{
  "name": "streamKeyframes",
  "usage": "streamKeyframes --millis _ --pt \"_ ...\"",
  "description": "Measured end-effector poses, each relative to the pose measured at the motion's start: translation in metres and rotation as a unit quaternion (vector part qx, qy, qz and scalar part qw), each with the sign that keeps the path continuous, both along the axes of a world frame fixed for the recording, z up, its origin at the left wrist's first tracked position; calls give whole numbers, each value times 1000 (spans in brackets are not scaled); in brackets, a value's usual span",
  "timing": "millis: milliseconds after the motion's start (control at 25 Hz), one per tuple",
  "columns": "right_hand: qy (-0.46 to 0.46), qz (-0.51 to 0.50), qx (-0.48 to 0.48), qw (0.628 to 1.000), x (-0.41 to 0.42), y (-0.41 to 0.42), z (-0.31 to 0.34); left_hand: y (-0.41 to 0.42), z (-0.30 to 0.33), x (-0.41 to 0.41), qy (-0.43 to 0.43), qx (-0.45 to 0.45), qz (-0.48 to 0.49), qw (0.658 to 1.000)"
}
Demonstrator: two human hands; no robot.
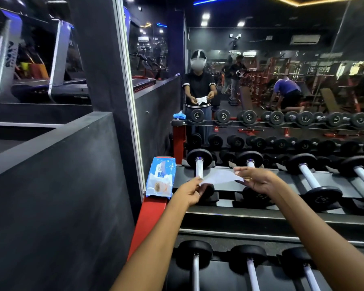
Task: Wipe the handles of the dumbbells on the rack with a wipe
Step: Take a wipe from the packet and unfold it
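A thin white wipe [220,177] is stretched between my two hands above the top shelf of the dumbbell rack [282,215]. My left hand [190,191] pinches its left corner, and my right hand [255,179] pinches its right edge. Directly behind the wipe lies the leftmost dumbbell [199,164] with its silver handle, and a second dumbbell [250,161] is partly hidden by my right hand. More black dumbbells [314,181] lie to the right.
A blue pack of wipes [160,177] rests on the rack's red left end [150,217]. A lower shelf holds further dumbbells [195,261]. A dark grey wall panel [61,196] stands on the left. The mirror [261,80] behind the rack reflects me and other people.
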State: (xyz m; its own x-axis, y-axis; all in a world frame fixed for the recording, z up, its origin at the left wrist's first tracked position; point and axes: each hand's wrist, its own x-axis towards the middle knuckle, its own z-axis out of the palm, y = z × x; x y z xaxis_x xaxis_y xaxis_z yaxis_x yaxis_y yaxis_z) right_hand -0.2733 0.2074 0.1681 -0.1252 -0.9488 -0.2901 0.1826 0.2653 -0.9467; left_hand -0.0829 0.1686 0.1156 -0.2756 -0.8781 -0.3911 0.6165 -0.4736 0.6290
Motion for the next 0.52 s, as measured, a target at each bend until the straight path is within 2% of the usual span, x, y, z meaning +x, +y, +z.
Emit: streamKeyframes --millis 80,160,320,440,520 --pt "6 -25 -88 996 0 2 5 -6 11 0 -79 -155 63 983" --pt "-7 -45 -171 984 2 3 12 -11 21 3 -140 -277 105 945" --pt "-30 -45 -192 980 9 3 15 -18 28 6 -168 -296 123 932" --pt "-36 -62 -149 986 12 -1 10 -23 25 6 -195 -270 122 935" --pt "-45 -65 -109 991 17 -1 8 -23 24 7 -192 -233 99 948"
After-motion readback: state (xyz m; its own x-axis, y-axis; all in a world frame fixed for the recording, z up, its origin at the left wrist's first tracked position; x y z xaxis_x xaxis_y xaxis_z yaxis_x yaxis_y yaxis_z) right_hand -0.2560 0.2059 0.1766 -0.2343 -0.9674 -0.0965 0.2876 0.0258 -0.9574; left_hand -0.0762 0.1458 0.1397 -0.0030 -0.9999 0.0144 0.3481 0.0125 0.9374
